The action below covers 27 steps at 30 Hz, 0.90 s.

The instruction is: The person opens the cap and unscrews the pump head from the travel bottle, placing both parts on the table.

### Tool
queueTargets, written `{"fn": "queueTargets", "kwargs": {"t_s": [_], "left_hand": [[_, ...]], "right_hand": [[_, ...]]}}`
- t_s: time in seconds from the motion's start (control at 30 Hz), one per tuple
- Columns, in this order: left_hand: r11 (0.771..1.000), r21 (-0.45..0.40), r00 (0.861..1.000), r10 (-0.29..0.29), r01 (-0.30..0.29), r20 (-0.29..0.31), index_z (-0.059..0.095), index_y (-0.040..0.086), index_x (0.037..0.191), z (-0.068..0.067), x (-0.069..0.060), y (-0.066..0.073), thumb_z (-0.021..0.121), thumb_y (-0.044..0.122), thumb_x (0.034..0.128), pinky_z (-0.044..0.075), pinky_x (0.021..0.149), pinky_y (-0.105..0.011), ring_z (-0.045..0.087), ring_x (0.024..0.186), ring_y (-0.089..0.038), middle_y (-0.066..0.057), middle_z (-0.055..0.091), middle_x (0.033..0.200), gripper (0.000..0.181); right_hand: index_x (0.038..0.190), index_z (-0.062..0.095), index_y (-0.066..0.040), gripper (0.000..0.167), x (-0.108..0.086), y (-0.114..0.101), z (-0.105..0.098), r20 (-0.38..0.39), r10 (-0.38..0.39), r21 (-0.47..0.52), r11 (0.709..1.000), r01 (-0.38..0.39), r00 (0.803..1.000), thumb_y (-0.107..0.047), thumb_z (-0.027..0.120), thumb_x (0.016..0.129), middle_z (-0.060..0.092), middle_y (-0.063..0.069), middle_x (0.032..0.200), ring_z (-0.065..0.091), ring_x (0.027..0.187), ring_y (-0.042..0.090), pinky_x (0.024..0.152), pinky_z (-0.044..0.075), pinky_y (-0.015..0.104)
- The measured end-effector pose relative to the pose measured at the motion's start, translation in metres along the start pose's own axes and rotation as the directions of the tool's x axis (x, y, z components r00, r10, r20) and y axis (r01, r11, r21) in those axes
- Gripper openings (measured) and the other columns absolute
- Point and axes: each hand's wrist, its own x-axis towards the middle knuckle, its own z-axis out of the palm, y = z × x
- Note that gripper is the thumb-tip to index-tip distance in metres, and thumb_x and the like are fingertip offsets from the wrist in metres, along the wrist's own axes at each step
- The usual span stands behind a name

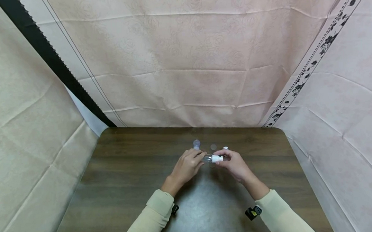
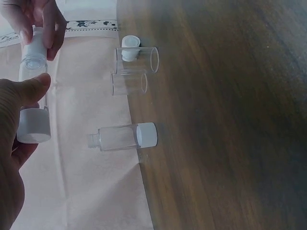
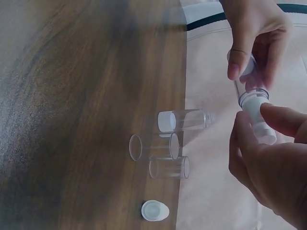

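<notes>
My left hand point(image 1: 187, 164) grips a small clear bottle point(image 1: 207, 158) around its body, just above the table. The bottle's white base point(image 2: 34, 125) shows below the thumb in the left wrist view. At the bottle's other end, my right hand point(image 1: 236, 165) pinches a white top piece point(image 3: 254, 106) between thumb and fingers. The top sits against the bottle's neck; whether it is threaded on cannot be seen. Beyond my left hand stands a second clear bottle point(image 2: 119, 137) with a white base and a bare, uncovered neck.
Two clear open cylinders, a larger one point(image 3: 153, 146) and a smaller one point(image 3: 170, 167), stand beside the second bottle. A small white nozzle-like piece point(image 3: 155, 211) stands past them, near my right hand. Cloth hangs behind the wooden table point(image 1: 120, 188) and on both sides.
</notes>
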Motion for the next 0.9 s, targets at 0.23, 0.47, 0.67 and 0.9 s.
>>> {"fn": "queueTargets", "kwargs": {"t_s": [0.23, 0.47, 0.67, 0.9], "left_hand": [[1.000, -0.016, 1.000, -0.011, 0.011, -0.002, 0.075, 0.008, 0.121, -0.001, 0.000, 0.000, 0.087, 0.018, 0.0846, 0.057, 0.082, -0.031, 0.069, 0.099, -0.017, -0.005, 0.074, 0.112, 0.040], [0.999, -0.023, 1.000, -0.026, 0.026, 0.003, 0.076, 0.007, 0.121, -0.002, 0.001, 0.001, 0.087, 0.019, 0.0853, 0.058, 0.086, -0.034, 0.069, 0.102, -0.019, -0.005, 0.074, 0.112, 0.040], [1.000, -0.011, 1.000, -0.027, 0.027, 0.008, 0.075, 0.008, 0.123, -0.002, 0.001, 0.001, 0.084, 0.022, 0.0883, 0.057, 0.088, -0.033, 0.069, 0.104, -0.018, -0.004, 0.074, 0.114, 0.038], [0.999, -0.023, 1.000, -0.022, 0.022, -0.020, 0.075, 0.008, 0.121, 0.000, 0.001, 0.001, 0.090, 0.017, 0.0815, 0.058, 0.087, -0.034, 0.069, 0.102, -0.018, -0.004, 0.074, 0.112, 0.043]], "right_hand": [[0.119, 0.071, -0.001, 0.030, -0.003, 0.001, 0.005, -0.070, -0.118, -0.136, 0.985, 0.108, 0.991, 0.008, 0.071, 0.090, 0.064, 0.019, 0.127, 0.064, 0.102, 0.021, 0.084, 0.059, 0.034], [0.115, 0.071, 0.003, 0.029, -0.004, 0.006, 0.009, -0.104, -0.243, -0.150, 0.962, 0.227, 0.964, 0.013, 0.071, 0.088, 0.067, 0.019, 0.128, 0.063, 0.122, 0.028, 0.094, 0.054, 0.022], [0.114, 0.070, 0.003, 0.028, -0.004, 0.009, 0.009, -0.102, -0.291, -0.119, 0.953, 0.279, 0.951, 0.013, 0.072, 0.087, 0.065, 0.019, 0.133, 0.060, 0.127, 0.030, 0.100, 0.051, 0.024], [0.119, 0.067, 0.005, 0.033, -0.005, 0.010, 0.008, -0.066, -0.348, -0.103, 0.935, 0.340, 0.935, 0.013, 0.071, 0.087, 0.059, 0.022, 0.142, 0.057, 0.132, 0.032, 0.100, 0.050, 0.021]]}}
